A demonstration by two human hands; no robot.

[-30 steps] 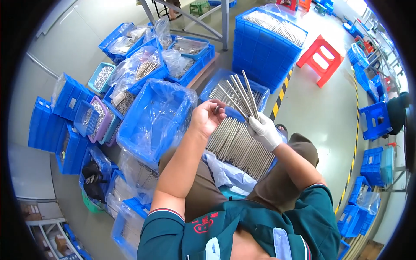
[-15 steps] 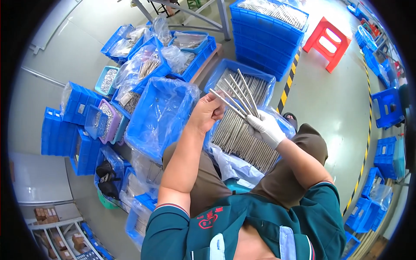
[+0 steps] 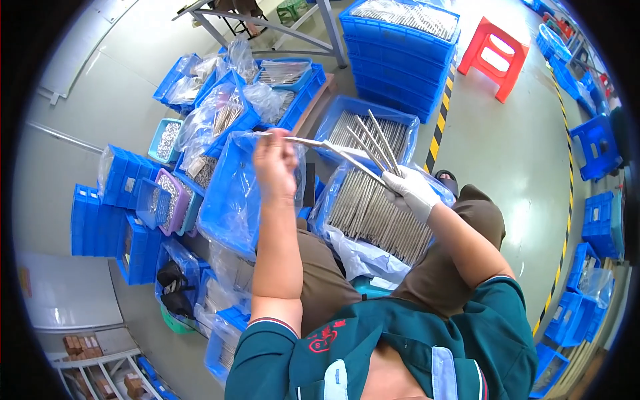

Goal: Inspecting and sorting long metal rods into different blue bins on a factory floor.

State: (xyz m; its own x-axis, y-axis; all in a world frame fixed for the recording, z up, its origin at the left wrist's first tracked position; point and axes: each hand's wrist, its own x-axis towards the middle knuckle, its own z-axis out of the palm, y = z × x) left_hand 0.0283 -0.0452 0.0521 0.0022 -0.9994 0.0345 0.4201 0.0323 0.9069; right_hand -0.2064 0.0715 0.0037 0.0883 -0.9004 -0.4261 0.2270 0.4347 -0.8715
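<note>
My gloved right hand (image 3: 412, 193) is closed around several slender metal rods (image 3: 373, 150), which fan out up and to the left. My bare left hand (image 3: 275, 163) is slightly blurred, its fingers pinched on a thin metal rod (image 3: 307, 141). That rod's right end meets the tip of one rod from the right hand; whether they are joined I cannot tell. Below the right hand sits a plastic-lined blue crate (image 3: 319, 217) full of similar rods (image 3: 373, 213). Beneath my left hand is another blue crate (image 3: 223, 193), lined with clear plastic.
Beyond the near crate stands another rod-filled crate (image 3: 327, 127), with a tall stack of blue crates (image 3: 397, 73) behind it. Crates and small bins (image 3: 170, 200) crowd the left. A red stool (image 3: 495, 59) stands at the far right, past striped floor tape (image 3: 440, 127).
My left hand has moved left and slightly up, away from my right hand, with a thin rod now between its fingers. The right hand has stayed almost in place, still gripping its rods.
</note>
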